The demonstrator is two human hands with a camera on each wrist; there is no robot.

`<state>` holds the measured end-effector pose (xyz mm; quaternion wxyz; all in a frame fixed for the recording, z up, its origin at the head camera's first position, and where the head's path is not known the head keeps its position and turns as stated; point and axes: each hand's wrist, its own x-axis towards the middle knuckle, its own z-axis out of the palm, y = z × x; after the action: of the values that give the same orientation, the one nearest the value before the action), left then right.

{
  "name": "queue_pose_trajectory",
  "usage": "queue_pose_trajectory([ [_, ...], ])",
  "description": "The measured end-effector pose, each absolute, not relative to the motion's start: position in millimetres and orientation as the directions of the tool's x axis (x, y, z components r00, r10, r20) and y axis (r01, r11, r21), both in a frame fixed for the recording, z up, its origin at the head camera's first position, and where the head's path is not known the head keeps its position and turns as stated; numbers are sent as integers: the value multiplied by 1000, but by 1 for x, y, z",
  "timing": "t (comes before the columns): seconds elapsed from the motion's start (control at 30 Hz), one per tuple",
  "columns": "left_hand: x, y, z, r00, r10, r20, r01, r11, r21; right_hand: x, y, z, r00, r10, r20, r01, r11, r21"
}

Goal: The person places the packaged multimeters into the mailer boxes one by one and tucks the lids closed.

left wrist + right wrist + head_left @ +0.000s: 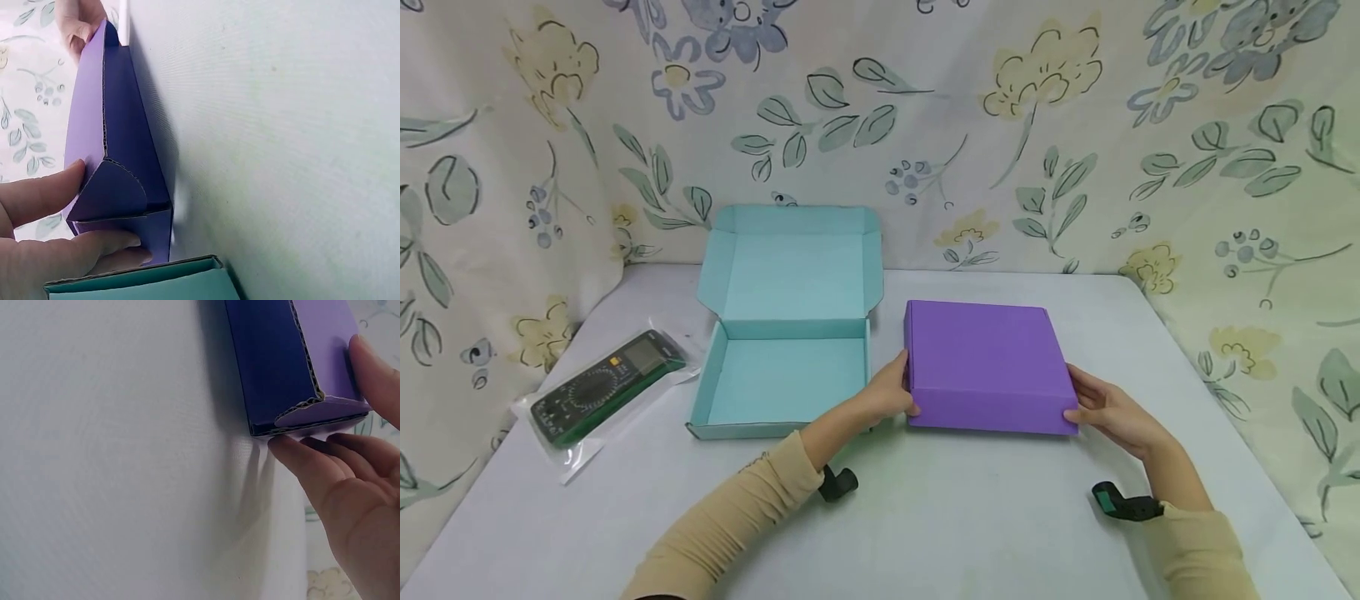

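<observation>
A purple cardboard box point(985, 350) lies on the table with its lid down, between both hands. My left hand point(891, 390) grips its left side; in the left wrist view the thumb point(47, 197) presses near the lid's corner and the fingers point(109, 244) lie along the side wall. On the opposite side, my right hand point(1108, 408) holds the front right corner. The right wrist view shows its thumb point(378, 381) over the lid and its fingers against the end wall. Just left of the purple box stands a teal box point(782, 429), lid raised and inside bare, close beside my left hand.
At the left of the white table point(955, 517) lies a black and green multimeter point(606, 387) in a clear plastic bag. Behind the table hangs a floral curtain point(955, 133). Dark wrist-worn devices sit near both cuffs.
</observation>
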<state>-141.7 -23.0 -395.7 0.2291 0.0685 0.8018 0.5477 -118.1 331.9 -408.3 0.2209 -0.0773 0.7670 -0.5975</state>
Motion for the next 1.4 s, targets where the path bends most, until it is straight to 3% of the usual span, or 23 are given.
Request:
queue_pose_trajectory([
  [0.3,-133,-19,-399,-918,374,-131,123,584,802,-122,331,-410,-888,-377,-262,134,332,-934],
  [0.67,-128,-8,-399,-950,309,-34,214,728,651,-125,329,-416,-928,-273,-252,135,383,-914],
  [1.4,-128,2,-398,-973,220,-64,153,833,532,-126,327,-417,-942,-233,-241,128,414,-901],
])
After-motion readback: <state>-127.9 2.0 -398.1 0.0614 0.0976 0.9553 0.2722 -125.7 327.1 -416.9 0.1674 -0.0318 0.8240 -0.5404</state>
